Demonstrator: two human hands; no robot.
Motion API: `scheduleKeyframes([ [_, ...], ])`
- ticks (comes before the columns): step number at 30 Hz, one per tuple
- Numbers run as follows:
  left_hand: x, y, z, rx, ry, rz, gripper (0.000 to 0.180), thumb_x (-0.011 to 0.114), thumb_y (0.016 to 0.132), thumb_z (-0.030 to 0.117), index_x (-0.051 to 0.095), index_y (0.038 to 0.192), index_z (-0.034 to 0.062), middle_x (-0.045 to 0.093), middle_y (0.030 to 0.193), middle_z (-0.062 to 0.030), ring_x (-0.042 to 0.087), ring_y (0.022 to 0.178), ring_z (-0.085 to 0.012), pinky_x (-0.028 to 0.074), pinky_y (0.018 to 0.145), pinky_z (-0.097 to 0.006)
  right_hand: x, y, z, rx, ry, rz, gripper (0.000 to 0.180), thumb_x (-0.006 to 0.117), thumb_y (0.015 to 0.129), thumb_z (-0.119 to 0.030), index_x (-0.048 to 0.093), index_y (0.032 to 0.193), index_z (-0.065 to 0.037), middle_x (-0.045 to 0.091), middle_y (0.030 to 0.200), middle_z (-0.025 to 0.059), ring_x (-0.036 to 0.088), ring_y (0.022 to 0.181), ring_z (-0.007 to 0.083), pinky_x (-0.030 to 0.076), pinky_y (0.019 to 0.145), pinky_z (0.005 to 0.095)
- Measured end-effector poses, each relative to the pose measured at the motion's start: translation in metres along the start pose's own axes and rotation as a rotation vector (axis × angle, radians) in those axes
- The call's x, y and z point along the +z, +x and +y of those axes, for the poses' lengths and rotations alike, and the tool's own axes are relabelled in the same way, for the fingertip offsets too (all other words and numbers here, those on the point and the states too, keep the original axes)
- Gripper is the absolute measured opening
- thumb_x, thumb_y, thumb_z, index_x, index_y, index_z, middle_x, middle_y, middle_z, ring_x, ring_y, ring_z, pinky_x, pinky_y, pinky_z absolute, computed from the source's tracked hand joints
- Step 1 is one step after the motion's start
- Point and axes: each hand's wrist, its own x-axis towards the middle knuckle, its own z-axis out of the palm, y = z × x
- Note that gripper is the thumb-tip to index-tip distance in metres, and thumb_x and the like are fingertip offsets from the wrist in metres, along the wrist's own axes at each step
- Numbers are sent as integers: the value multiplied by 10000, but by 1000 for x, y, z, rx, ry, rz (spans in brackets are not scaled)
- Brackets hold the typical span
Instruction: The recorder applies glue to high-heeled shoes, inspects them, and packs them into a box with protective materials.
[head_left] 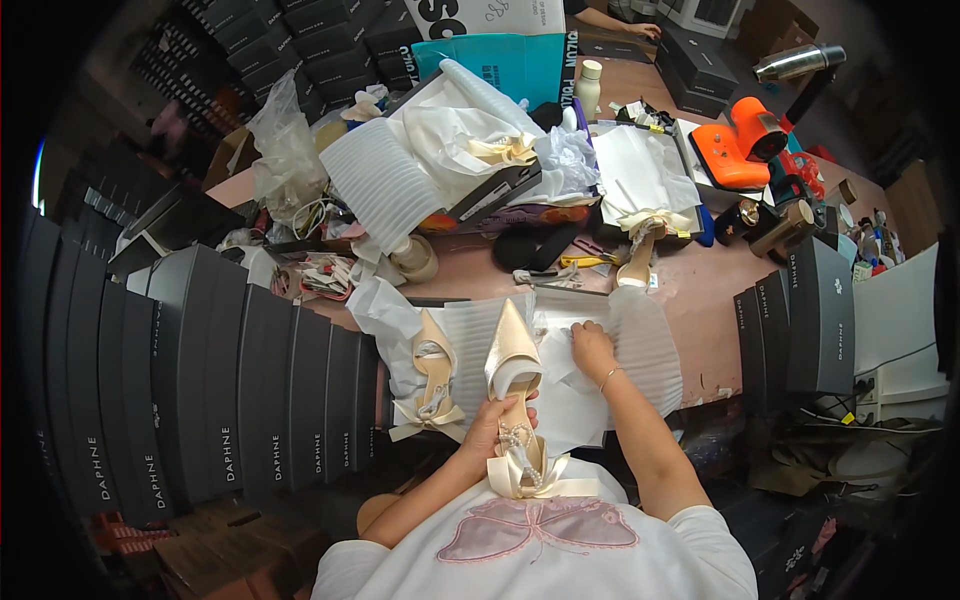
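Observation:
My left hand (497, 420) grips a cream pointed-toe shoe (511, 350) by its heel end, with a pearl strap and ribbon bow hanging below it. My right hand (592, 347) presses on white tissue paper (560, 385) lying over a ribbed white foam sheet (640, 345) on the table. A second matching cream shoe (432, 375) with a bow lies on white paper just left of the held one. Both forearms rise from the lower edge.
Rows of dark shoe boxes (200, 380) stand along the left, and more upright boxes (800, 320) at the right. The brown table holds open boxes with paper and foam (430, 150), another cream shoe (636, 262), an orange tool (735, 145) and a steel flask (797, 62). Another person's hand (640, 28) is at the far edge.

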Motion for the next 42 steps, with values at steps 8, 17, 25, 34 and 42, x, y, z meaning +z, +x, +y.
scheduleKeyframes([
  [8, 10, -5, 3, 175, 102, 30, 486, 592, 851, 290, 482, 1233, 10, 607, 987, -94, 633, 848, -175, 564, 727, -310, -100, -27, -35, 75, 793, 388, 458, 729, 685, -77, 522, 1092, -40, 594, 900, 108, 591, 809, 243, 476, 700, 332],
  [17, 7, 4, 1, 134, -6, -162, 524, 547, 830, 124, 344, 1312, 108, 528, 1126, -110, 605, 954, -237, 555, 808, -402, -168, -82, -99, -456, 473, 257, 423, 726, 651, -59, 563, 1042, -72, 566, 968, 95, 576, 873, 265, 481, 718, 340],
  [25, 19, 0, 0, 263, 169, -148, 408, 527, 945, 323, 401, 1246, 77, 566, 1077, -100, 640, 863, -193, 586, 717, -351, -190, -104, -86, -168, 769, 96, 414, 717, 648, -62, 561, 1031, -61, 567, 961, 100, 574, 877, 291, 496, 689, 363],
  [34, 16, 8, 5, 141, 126, -19, 339, 434, 981, 333, 402, 1233, 109, 588, 1013, -104, 636, 773, -193, 560, 641, -343, -170, -88, -114, -386, 298, 229, 370, 707, 666, -108, 567, 1007, -88, 561, 956, 79, 547, 871, 265, 453, 735, 374],
  [42, 20, -2, 6, 209, 104, -88, 333, 391, 986, 350, 439, 1190, 92, 605, 928, -106, 631, 714, -197, 557, 618, -319, -163, -95, -112, -333, 596, 253, 335, 717, 687, -111, 597, 999, -87, 565, 950, 80, 553, 833, 262, 447, 715, 358],
])
